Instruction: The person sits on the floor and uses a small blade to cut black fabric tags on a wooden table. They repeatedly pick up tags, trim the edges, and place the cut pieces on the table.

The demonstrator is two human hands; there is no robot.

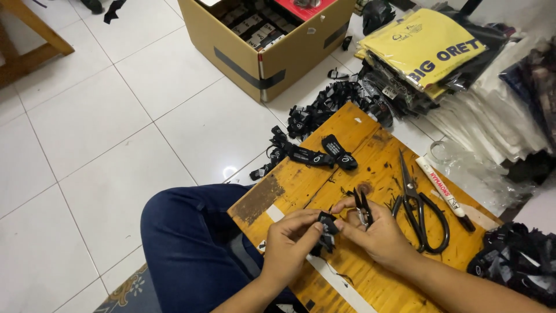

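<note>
Black fabric label (327, 227) lower centre, over wooden board (347, 174) | left hand (289, 243) fingers pinching it | right hand (379, 235) fingers closed around small thread snips (363, 210) | black scissors (418, 206) just right

Scissors (420, 208) and marker (445, 195) crowd the board's (301, 179) right; its left lies bare.

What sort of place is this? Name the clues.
Probably a small home garment workshop on a tiled floor: folded shirts in plastic, heaps of black labels, and a wooden board with scissors. The left hand holds a label.
</note>
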